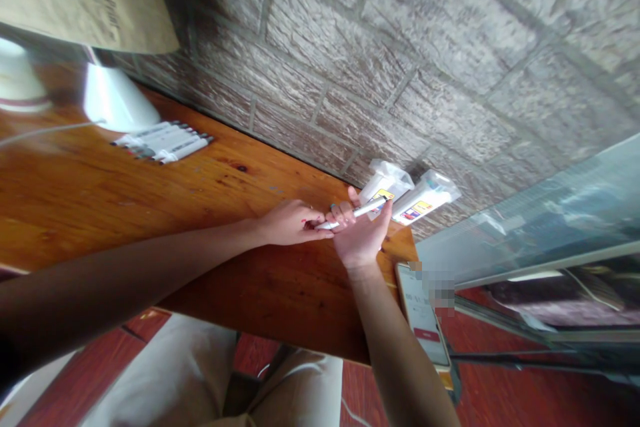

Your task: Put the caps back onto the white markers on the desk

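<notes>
A slim white marker [364, 207] with a dark far end lies slantwise between my two hands above the wooden table. My left hand [290, 221] is closed on its lower left end, and small red marks show near the fingers. My right hand [363, 237], palm up, has its fingers curled round the marker's middle, with the thumb stretched along the far end. Just behind the right hand stand two clear plastic boxes, a left box [384, 180] and a right box [425, 199], with white and yellow labels. What they hold is not clear to me.
Several white markers [167, 141] lie in a row beside a lamp [117, 97] at the back left. A phone [424, 317] rests at the table's right edge. A stone-patterned wall [320, 47] borders the wooden table [240, 193] behind. My legs are below its front edge.
</notes>
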### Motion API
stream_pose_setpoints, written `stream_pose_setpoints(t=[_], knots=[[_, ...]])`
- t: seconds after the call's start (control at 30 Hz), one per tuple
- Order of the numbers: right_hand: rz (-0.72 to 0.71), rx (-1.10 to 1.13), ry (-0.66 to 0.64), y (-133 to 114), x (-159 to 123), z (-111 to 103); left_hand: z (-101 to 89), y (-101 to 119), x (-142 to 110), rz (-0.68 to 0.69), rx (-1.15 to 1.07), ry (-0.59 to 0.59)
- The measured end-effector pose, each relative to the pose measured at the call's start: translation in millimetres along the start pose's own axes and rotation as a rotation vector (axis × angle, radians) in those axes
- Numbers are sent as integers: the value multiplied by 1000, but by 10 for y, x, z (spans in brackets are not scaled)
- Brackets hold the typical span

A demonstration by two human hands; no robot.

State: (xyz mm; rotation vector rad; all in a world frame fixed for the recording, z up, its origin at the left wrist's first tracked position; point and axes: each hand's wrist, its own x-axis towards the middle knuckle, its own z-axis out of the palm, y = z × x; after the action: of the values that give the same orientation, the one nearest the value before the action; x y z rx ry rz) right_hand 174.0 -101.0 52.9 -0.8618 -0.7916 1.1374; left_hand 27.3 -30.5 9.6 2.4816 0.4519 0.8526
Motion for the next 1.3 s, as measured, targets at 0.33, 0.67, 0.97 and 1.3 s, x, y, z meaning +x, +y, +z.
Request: stream_pose_setpoints(t=[0.33, 0.67, 0.97, 1.3], knots=[[7, 17, -73, -62, -17, 5, -18, -4, 4, 7, 37, 8], [38, -8, -78, -67, -10, -6, -7, -4, -8, 15, 45, -2], [13, 122, -96, -31, -32, 4, 17, 30, -25, 24, 71, -43], [35, 123, -126, -44, -36, 16, 27, 34, -38, 85, 105, -4]])
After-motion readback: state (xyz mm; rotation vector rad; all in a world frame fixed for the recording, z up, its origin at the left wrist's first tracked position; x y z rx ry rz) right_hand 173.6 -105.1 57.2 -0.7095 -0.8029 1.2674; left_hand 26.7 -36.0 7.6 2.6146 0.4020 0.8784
